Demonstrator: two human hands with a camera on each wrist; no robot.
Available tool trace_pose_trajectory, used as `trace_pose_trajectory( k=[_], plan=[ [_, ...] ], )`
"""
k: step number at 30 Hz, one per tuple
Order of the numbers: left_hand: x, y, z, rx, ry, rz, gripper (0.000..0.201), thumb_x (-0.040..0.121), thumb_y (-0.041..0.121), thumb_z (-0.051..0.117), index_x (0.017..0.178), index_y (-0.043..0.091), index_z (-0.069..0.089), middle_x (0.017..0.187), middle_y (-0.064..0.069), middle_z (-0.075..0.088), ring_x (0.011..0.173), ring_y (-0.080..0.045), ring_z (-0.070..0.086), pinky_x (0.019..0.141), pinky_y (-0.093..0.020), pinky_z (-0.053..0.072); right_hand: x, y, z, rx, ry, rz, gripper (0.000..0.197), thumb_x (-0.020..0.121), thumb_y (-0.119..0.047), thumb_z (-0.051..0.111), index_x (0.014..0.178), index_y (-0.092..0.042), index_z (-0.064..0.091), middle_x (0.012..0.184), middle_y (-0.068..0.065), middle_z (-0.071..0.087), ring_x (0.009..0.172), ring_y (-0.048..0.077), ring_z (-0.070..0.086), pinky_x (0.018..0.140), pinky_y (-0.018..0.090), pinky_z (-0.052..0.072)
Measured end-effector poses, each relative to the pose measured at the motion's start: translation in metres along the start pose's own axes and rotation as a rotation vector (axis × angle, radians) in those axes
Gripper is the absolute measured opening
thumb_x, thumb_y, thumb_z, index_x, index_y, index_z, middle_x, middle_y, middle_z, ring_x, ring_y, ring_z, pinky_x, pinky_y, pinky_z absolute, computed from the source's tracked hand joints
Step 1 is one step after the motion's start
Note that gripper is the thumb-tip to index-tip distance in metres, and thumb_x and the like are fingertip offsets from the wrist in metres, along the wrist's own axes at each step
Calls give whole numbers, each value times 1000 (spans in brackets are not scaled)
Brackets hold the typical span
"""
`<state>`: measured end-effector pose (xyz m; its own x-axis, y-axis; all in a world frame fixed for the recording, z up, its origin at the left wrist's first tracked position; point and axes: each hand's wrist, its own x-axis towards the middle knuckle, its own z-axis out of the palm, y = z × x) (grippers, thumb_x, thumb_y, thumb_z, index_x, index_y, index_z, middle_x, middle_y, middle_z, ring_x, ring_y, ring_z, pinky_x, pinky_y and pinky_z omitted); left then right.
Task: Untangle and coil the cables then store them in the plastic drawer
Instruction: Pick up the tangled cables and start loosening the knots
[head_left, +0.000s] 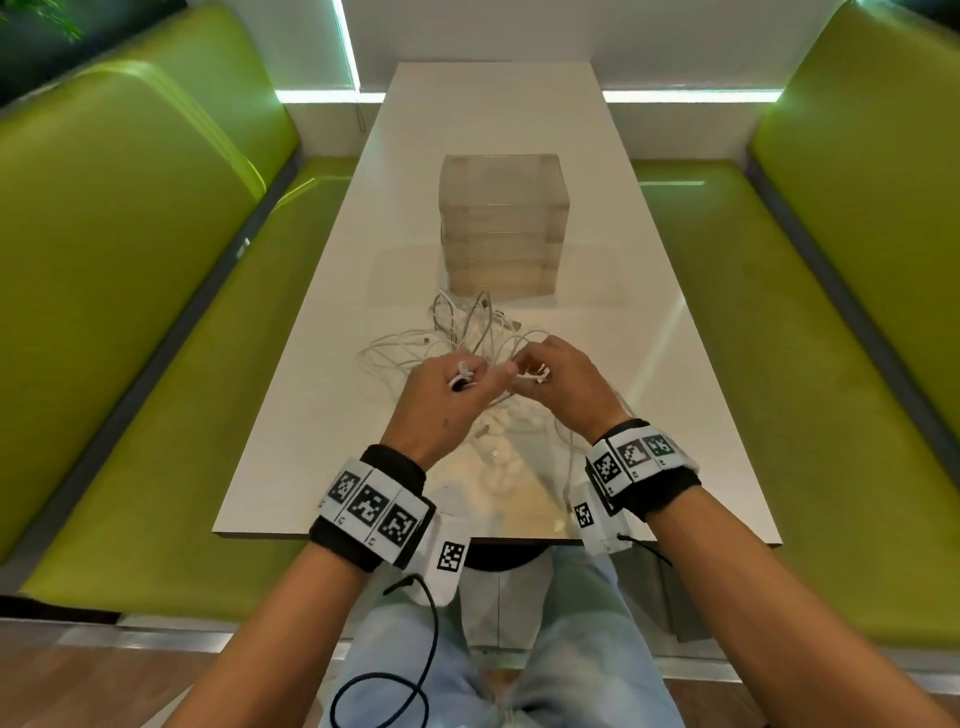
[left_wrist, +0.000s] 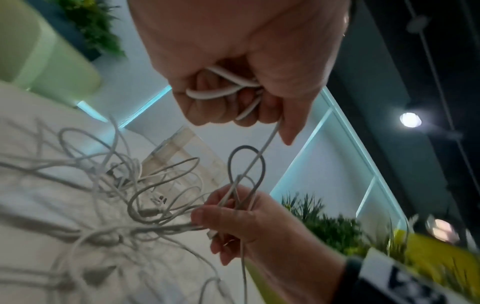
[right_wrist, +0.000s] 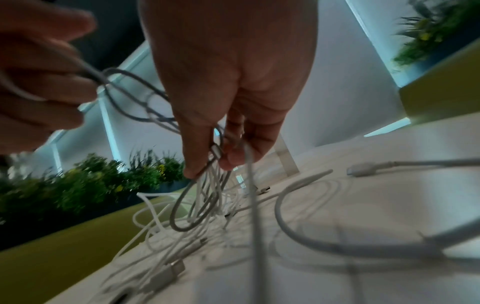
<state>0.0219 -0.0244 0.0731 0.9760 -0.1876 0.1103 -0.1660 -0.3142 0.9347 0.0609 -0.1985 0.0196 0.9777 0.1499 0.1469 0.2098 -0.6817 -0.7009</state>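
Note:
A tangle of white cables (head_left: 457, 332) lies on the white table (head_left: 322, 415), just in front of the clear plastic drawer unit (head_left: 503, 223). My left hand (head_left: 447, 395) is raised over the tangle and grips a small bunch of coiled white cable (left_wrist: 223, 88) in its curled fingers. One strand runs from it in a loop (left_wrist: 246, 162) to my right hand (head_left: 556, 379), which pinches several strands and a connector (right_wrist: 217, 152) between thumb and fingers. More cable (right_wrist: 182, 216) hangs from that hand down to the table.
Green padded benches (head_left: 130, 260) line both sides of the table. Loose cable ends and plugs (right_wrist: 363, 170) lie scattered near the table's front edge. Plants (right_wrist: 91, 185) stand behind the bench backs.

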Motion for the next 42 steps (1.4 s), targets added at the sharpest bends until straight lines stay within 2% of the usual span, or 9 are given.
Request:
trace_pose_trajectory(
  k=[6,11,14,18,24,29,33,38,42],
  plan=[
    [2,-19,-10,-190,47,-89,32,85,7,67,63,19,47,98,0,63,81,-8,60,72,-14,44,4,-7,-7,168,-62,99,21,72,-17,79,88,-14,66,86,-4,53,68,10,52,64,30,47],
    [9,-24,-8,-174,103,-167,31,84,9,68,58,13,51,100,-2,74,93,-9,69,77,-21,48,-4,-11,-17,230,-130,35,11,87,-19,64,97,-17,70,94,1,60,74,7,57,69,22,47],
    [8,-22,-7,-70,133,-141,39,86,13,67,56,12,42,96,-6,74,92,-5,68,71,-14,47,-5,-11,-18,288,-6,124,12,92,-22,57,90,-17,67,85,3,66,71,20,63,65,29,51],
    [-1,-13,-13,-86,138,-78,41,87,13,66,58,10,36,79,-18,72,88,-14,72,72,-28,49,1,8,-17,238,91,305,19,93,-23,51,82,-14,63,72,9,64,59,25,61,64,46,57],
    [-7,8,-56,-468,310,-119,38,90,2,59,63,15,35,97,-16,74,94,-25,72,36,-18,24,-3,36,-35,282,197,552,18,94,-6,48,86,-4,64,75,11,60,55,23,57,60,36,58],
    [-3,8,-64,-476,268,-136,38,91,7,60,64,16,36,96,-16,74,96,-29,71,35,-20,21,-2,30,-42,244,-52,471,42,92,-23,59,131,-9,52,119,14,59,84,25,64,71,30,59],
    [-3,13,-56,-517,280,-117,37,92,10,59,64,17,36,98,-17,73,96,-29,71,35,-18,23,-6,10,-43,-194,-242,316,63,95,-10,45,150,-11,13,153,13,27,138,28,31,112,33,26],
    [-4,21,-52,-591,292,-91,37,93,13,58,65,19,33,99,-14,74,98,-28,70,38,-19,23,-22,-34,-26,-138,126,71,50,93,-8,48,142,-9,37,128,10,44,112,24,49,99,29,42],
    [-9,36,-50,-686,232,-45,36,94,12,54,65,17,33,110,-13,71,107,-29,67,36,-16,26,-13,-55,10,231,-61,50,36,87,-22,66,121,-21,58,118,0,49,87,13,57,72,17,46]
  ],
)
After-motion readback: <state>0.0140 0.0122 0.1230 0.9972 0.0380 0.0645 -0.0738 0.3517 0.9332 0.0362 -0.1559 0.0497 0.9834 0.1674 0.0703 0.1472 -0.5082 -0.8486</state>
